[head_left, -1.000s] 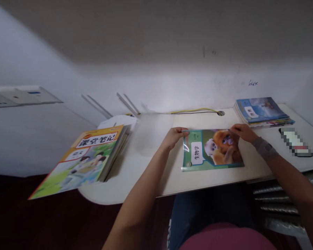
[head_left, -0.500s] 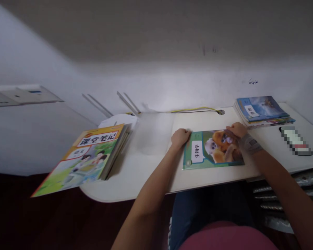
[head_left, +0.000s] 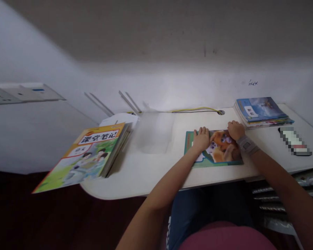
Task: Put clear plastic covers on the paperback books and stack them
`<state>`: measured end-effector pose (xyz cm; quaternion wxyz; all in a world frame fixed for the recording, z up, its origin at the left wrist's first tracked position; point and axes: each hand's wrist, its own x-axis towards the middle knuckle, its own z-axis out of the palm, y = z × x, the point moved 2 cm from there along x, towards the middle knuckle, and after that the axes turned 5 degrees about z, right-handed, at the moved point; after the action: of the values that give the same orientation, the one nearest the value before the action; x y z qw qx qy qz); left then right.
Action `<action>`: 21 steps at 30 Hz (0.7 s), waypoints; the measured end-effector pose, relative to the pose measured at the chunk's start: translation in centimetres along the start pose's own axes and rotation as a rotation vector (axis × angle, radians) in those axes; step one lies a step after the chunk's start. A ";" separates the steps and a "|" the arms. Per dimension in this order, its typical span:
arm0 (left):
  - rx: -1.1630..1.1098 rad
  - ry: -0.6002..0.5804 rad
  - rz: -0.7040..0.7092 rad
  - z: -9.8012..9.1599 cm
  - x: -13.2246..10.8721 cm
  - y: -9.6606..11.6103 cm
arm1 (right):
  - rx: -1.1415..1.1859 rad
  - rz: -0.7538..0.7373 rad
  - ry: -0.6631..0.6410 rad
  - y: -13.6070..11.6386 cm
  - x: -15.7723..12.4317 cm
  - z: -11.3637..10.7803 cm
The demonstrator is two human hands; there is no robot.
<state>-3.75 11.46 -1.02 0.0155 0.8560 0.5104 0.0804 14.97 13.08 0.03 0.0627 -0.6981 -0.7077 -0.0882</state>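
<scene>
A green book with orange monkeys on its cover point(head_left: 221, 152) lies flat on the white desk point(head_left: 156, 170) in front of me. My left hand point(head_left: 201, 139) rests flat on the book's left half, fingers stretched out and together. My right hand point(head_left: 235, 130), with a grey wristband, sits at the book's top right corner with its fingers curled down onto the cover. Nothing is lifted off the desk.
A stack of books with an orange and green top cover point(head_left: 90, 152) overhangs the desk's left end. A clear plastic sheet point(head_left: 155, 133) lies between it and the green book. Another book pile point(head_left: 262, 111) stands at the back right, a dark object point(head_left: 293, 140) beside it. A yellow cable point(head_left: 195, 110) runs along the wall.
My left hand has moved from the book's top left corner onto the cover and lies flat. The right hand stayed at the top right corner. The book's raised left edge now lies flat.
</scene>
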 end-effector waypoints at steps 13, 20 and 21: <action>0.002 0.001 -0.046 0.4 -2.1 -4.5 | 0.050 -0.233 -0.034 1.9 -2.9 3.5; 0.031 0.139 -0.152 -0.7 -2.5 -6.6 | -0.003 -0.159 -0.048 3.5 -3.3 4.1; 0.024 0.143 -0.173 -0.9 -2.2 -6.6 | -0.007 -0.155 -0.044 3.2 -3.3 4.0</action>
<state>-10.67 12.64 -1.17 -0.0242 0.8010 0.5831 0.1333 18.41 10.77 -4.49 0.0378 -0.6432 -0.7606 -0.0797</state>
